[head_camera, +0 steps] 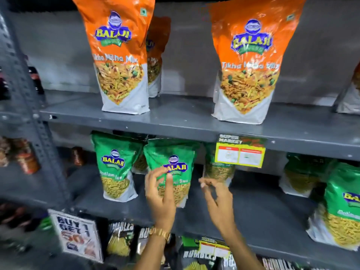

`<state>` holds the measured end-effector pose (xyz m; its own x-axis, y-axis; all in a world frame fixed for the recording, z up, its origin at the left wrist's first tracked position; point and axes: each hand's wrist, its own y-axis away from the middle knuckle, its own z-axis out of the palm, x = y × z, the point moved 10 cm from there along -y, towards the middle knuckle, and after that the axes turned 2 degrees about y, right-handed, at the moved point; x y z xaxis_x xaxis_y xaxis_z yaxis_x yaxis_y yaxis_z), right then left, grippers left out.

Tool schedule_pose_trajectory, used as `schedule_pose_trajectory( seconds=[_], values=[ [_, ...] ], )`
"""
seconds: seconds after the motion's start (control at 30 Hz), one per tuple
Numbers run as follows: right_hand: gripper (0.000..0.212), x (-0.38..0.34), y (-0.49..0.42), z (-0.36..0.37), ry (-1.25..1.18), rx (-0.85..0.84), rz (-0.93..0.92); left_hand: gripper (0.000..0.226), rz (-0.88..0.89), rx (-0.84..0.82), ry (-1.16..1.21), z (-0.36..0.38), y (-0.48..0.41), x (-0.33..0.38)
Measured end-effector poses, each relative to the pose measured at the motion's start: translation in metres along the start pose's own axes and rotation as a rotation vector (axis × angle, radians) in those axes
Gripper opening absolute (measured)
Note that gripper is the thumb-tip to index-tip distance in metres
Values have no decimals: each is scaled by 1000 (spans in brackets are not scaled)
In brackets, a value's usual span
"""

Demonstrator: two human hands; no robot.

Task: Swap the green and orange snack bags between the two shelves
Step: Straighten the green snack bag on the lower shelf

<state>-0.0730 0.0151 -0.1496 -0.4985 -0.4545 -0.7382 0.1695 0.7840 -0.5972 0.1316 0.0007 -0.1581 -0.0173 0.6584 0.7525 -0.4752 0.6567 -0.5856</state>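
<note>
Grey metal shelving fills the frame, and up top the upper shelf (175, 115) carries the orange snack bags: one standing upright at upper left (118, 55), a second tucked behind it (155, 55), and another upright at upper right (247, 63). A sliver of one more bag shows at the far right edge.

Down on the lower shelf (263, 215) sit the green snack bags. One stands at centre left (115, 168), the next (171, 168) leans just beside it, a third (218, 170) hides partly behind the yellow price tag (240, 152) hanging off the upper shelf's edge, and two more (342, 203) crowd the right side of the frame.

Now the hands. The left hand (160, 195), with a gold watch (160, 233) at the wrist, is raised in front of the leaning green bag, thumb and fingers loosely pinched together near its logo; whether they actually touch the bag I cannot tell. The right hand (218, 199) hovers just right of that bag, fingers curled and half open, gripping nothing.

Lower left, a "Buy 1 Get 1" sign (78, 238) is pinned to the shelf below, with dark snack packets (120, 238) lined up along the bottom of the frame.
</note>
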Motion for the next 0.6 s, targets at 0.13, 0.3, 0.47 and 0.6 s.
schedule_pose_trajectory(
  seconds=[0.13, 0.3, 0.47, 0.6],
  values=[
    [51, 101, 16, 72, 21, -369, 503, 41, -256, -106, -165, -21, 11, -74],
    [85, 128, 16, 115, -117, -457, 656, 98, -578, -353, -283, -26, 24, -141],
    [61, 124, 3, 129, -332, -366, 629, 76, -599, -494, -206, -14, 21, -163],
    [54, 134, 11, 115, -308, -233, 627, 50, -580, -515, -247, -10, 22, -169]
  ],
)
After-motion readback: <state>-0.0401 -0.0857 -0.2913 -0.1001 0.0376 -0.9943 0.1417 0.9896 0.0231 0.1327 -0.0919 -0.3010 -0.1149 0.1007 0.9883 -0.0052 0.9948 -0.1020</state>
